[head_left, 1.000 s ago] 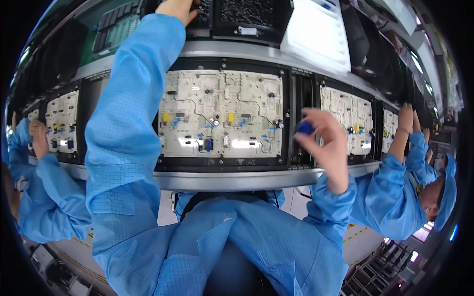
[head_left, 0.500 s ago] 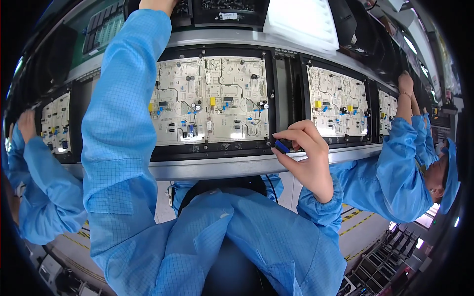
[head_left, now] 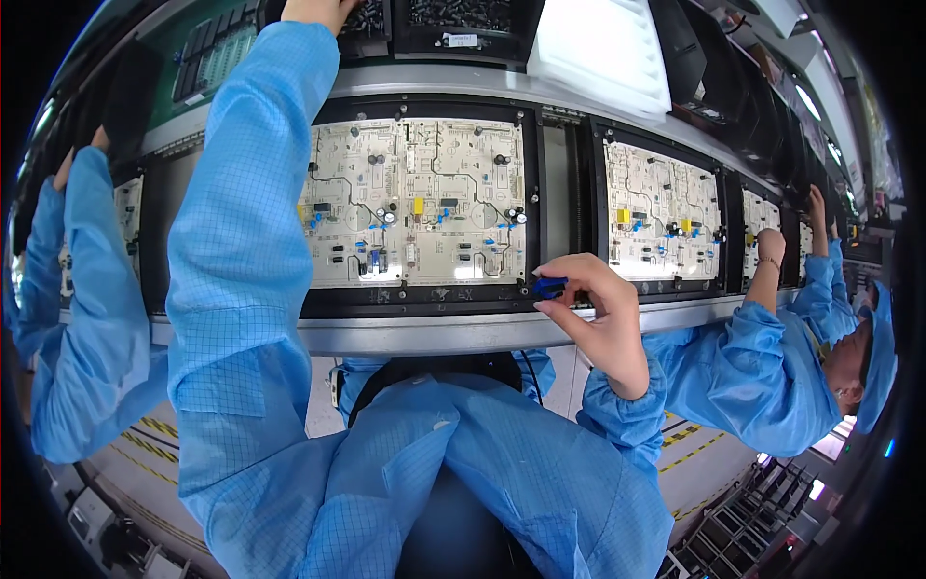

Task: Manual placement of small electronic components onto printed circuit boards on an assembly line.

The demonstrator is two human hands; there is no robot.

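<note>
My left hand (head_left: 318, 12) reaches to the top edge of the view, beside a black bin (head_left: 365, 43) of small dark parts. The upper edge cuts off its fingers, so what they do is hidden. My right hand (head_left: 603, 314) pinches a small blue block-shaped electronic component (head_left: 549, 288) between thumb and fingers. It hovers by the lower right corner of a black frame (head_left: 463, 298) that carries a pale circuit board (head_left: 463, 207). Yellow, blue and black components stand on that board, and my left sleeve covers its left part.
A second framed circuit board (head_left: 664, 207) lies to the right. Beyond the rail stand another bin (head_left: 458, 17) of dark parts and a white tray (head_left: 600, 53). Co-workers in blue sit on both sides; one hand (head_left: 769, 246) is over a board at the right.
The blue component has turned slightly in my right hand's pinch. The left co-worker's hands have risen away from their board; the right co-worker's near hand has come down to a board.
</note>
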